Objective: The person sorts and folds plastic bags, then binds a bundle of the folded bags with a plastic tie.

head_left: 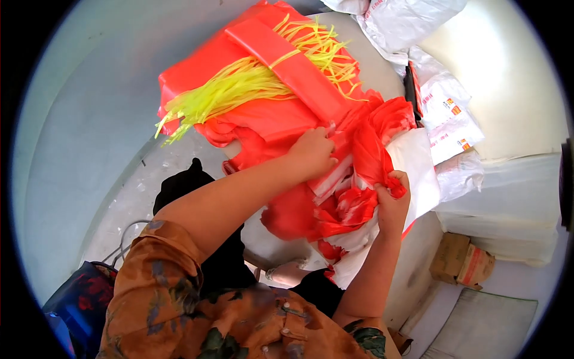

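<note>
Crumpled red and white thin sheeting (353,206), perhaps plastic or fabric, spills over the table edge in front of me. My right hand (394,200) is closed on a bunched red edge of it. My left hand (312,154) rests with curled fingers on the red material, near the end of a folded red strip (272,45); its fingertips are partly hidden and seem to pinch the sheeting. Beneath the strip lies a bundle of yellow-green ribbons (227,90), tied with a yellow band. Under them is a stack of red sheets (203,63).
White printed plastic bags (445,113) lie at the right of the table, with another white bag (406,21) at the back. Cardboard boxes (451,257) stand on the floor at right. A dark bag (81,299) is at lower left. A grey mat (487,326) lies lower right.
</note>
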The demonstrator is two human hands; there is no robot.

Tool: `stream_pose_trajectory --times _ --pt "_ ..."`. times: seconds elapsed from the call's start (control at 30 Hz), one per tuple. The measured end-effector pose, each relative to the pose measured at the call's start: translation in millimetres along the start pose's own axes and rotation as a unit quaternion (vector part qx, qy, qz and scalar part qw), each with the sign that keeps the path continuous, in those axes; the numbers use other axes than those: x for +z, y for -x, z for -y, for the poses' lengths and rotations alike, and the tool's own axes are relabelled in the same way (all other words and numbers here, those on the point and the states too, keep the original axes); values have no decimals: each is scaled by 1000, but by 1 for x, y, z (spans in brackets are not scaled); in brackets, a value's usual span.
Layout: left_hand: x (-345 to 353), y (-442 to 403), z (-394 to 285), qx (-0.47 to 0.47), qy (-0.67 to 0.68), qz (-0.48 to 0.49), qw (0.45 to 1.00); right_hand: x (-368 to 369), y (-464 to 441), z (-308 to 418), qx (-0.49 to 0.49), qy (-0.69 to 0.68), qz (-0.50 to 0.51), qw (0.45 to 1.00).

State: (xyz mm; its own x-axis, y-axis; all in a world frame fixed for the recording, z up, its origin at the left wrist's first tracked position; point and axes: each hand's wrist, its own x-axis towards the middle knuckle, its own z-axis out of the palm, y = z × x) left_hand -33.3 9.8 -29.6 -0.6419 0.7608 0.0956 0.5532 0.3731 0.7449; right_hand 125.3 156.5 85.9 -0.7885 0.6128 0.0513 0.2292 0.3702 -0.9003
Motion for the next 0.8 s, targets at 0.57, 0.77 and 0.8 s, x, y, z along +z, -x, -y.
stream_pose_trajectory --times 0.57,0.77,0.8 --pt "39 -51 15 71 58 -63 994 -18 -5 -6 20 -37 -14 999" --pt "25 -59 0 22 179 -44 983 -23 -9 -4 29 -61 -5 998" --pt "25 -58 0 -2 167 -30 985 -23 -9 -5 26 -61 -2 998"
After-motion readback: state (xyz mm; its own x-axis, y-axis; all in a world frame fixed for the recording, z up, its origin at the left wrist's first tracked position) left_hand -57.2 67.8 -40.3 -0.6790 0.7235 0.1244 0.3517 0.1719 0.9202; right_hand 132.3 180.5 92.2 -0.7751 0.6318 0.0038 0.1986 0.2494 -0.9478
